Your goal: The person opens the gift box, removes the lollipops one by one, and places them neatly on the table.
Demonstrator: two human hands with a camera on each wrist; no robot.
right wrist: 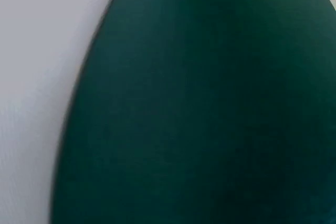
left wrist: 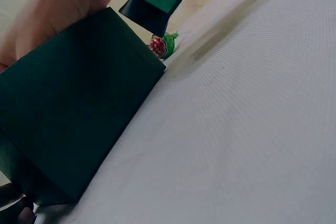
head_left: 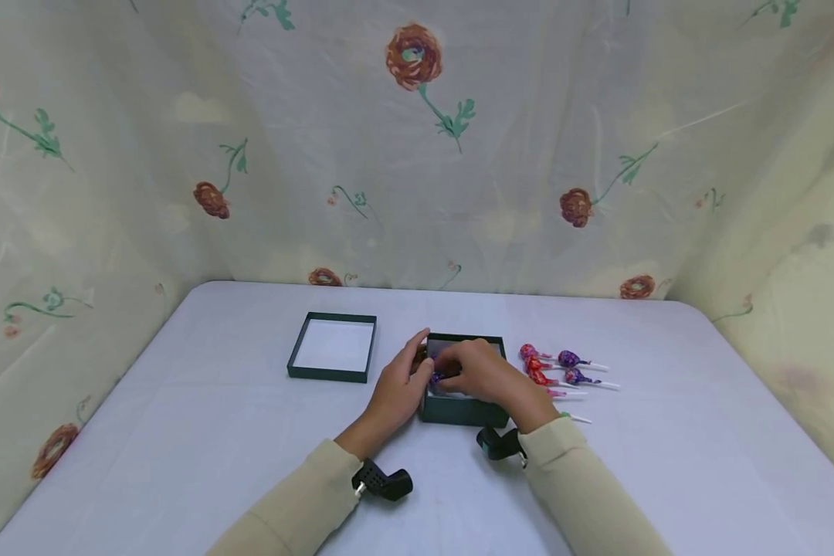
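A dark green open box (head_left: pixel 464 411) stands on the table in the head view. At its left wall is my left hand (head_left: pixel 392 390), holding the box with thumb near the rim and fingers along the outside. My right hand (head_left: pixel 483 372) reaches over the box and pinches a purple-wrapped lollipop (head_left: pixel 436 378) inside, near the left wall. Its stick and most of the interior are hidden by the hand. In the left wrist view, the left fingers (left wrist: pixel 13 203) lie at a corner of the box (left wrist: pixel 79 98). Only the green box side (right wrist: pixel 194 103) fills the right wrist view.
Several wrapped lollipops (head_left: pixel 542 377), red, pink and purple, lie right of the box. A green-and-red one (left wrist: pixel 163 45) lies by the box's near right side, partly hidden by the right arm. A green-rimmed lid (head_left: pixel 328 375) lies to the left on the white table (head_left: pixel 181 432).
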